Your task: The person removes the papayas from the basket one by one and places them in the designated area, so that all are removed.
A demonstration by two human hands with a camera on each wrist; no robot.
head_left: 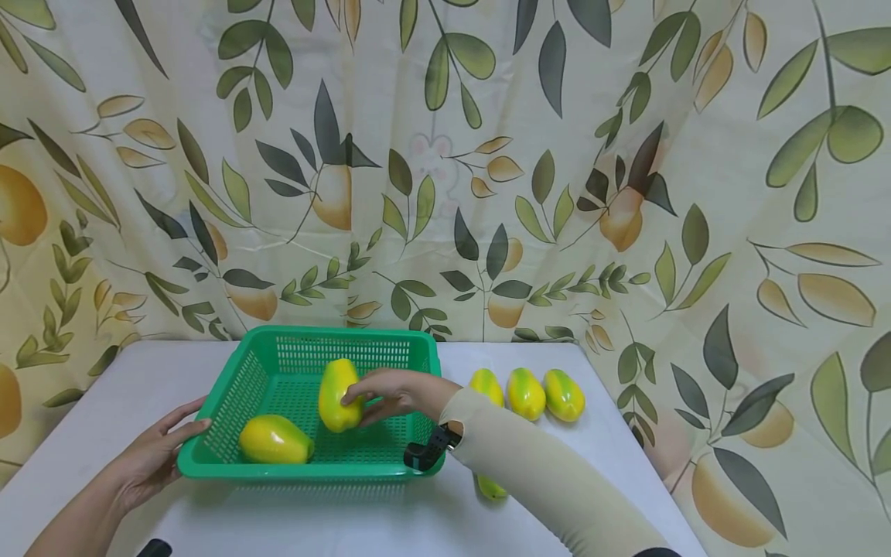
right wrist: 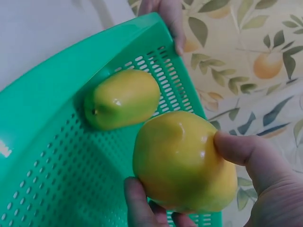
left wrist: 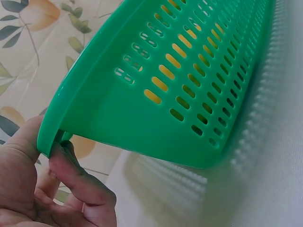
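Head view: grasping a fruit (head_left: 336,393) inside the outline of the basket (head_left: 313,471), between thumb and fingers of the right hand (head_left: 395,391), near a second fruit (head_left: 274,439) lying on the basket floor; pinching the basket's left rim with the left hand (head_left: 155,455). Hard to tell whether held clear of that floor or touching. Seen right of the basket: three fruits (head_left: 526,394) on the bench (head_left: 278,526). Probably firm, fairly light, yet slippery from glossy skin. Best held round the broad middle, thumb opposite fingers.
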